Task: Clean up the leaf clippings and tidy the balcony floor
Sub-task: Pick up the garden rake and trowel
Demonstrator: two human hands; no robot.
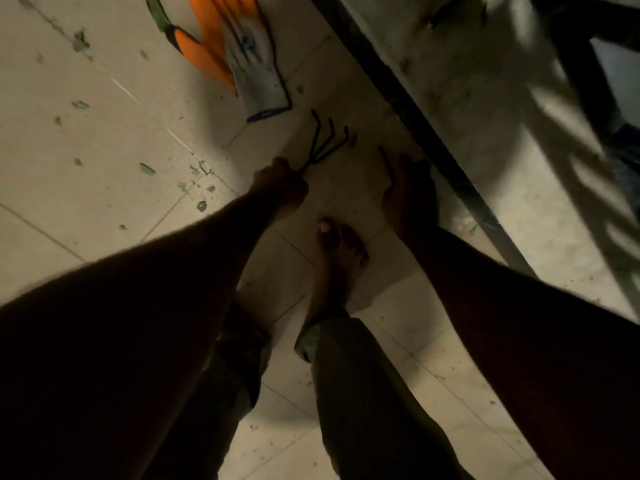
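Both arms are reaching straight down to the floor (69, 202). The left hand (280, 185) is gripping a small black hand rake (311, 156), fingers curled tight round its handle, tines pointing toward the gloves (249, 64). The right hand (410, 195) is lying low beside a thin dark rod (384, 161); it is too dark to tell whether its fingers are holding it. Leaf clippings (147, 169) are lying scattered over the tiles to the left.

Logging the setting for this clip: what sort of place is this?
Probably a home balcony or patio used for gardening: a pale tiled floor scattered with leaf clippings, gardening gloves, and a hand rake gripped by the left hand.
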